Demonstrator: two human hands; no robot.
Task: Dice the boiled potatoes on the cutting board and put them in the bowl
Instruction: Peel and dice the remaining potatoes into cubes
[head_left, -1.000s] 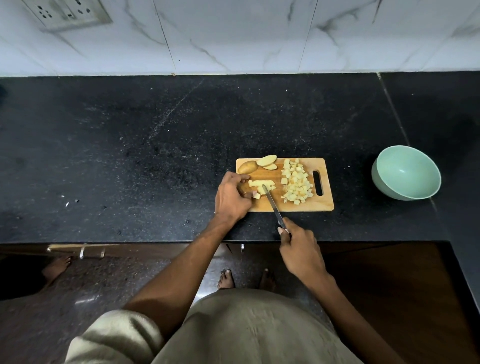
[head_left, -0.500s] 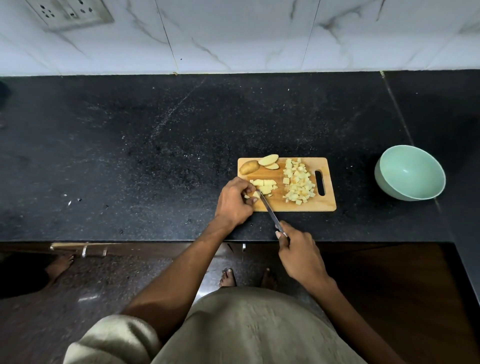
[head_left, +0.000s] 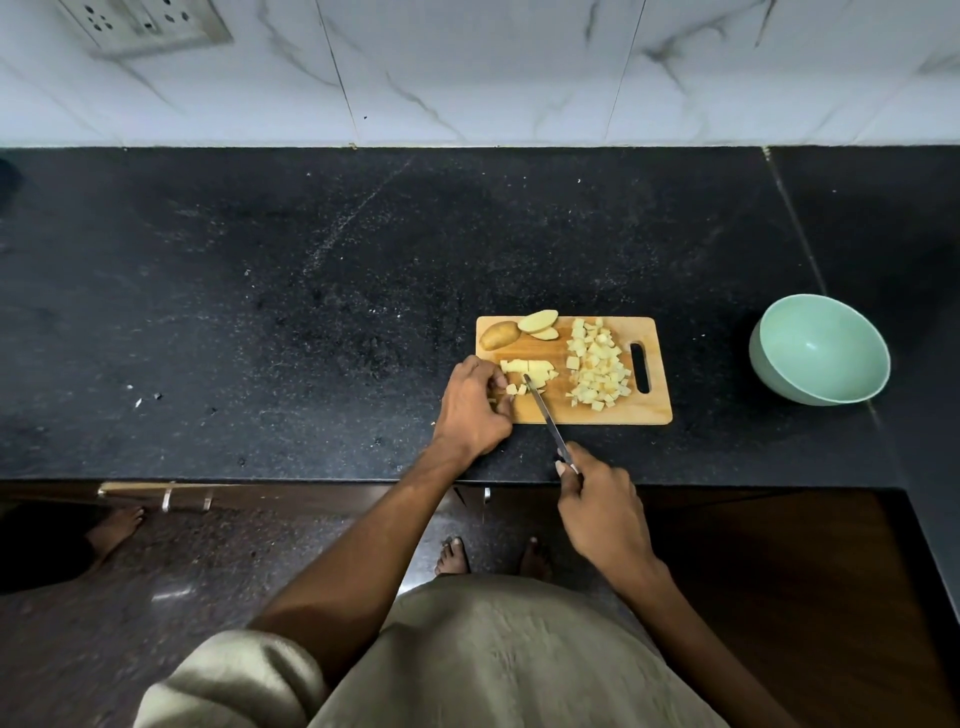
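From the head view I take the cutting board as my landmark, lying on the dark desk. My right hand is just off the board's near edge, fingers curled tight round the handle of the knife, whose blade slants up onto the board and ends among the strips of potato at its left half. My left hand sits on the board's left near corner, fingers bent over and pinching those strips to steady them, fingertips just beside the blade. That closeness is my main worry: boiled potato is soft and slick, so I judge a strip could squash or slide under the cut and let the edge run toward my fingers. On the board's right half lies the pile of diced cubes; at its far left corner an uncut potato piece and two slices wait. The green bowl stands well to the right of the board, with nothing visible inside, so cubes could drop on the desk during the carry across.
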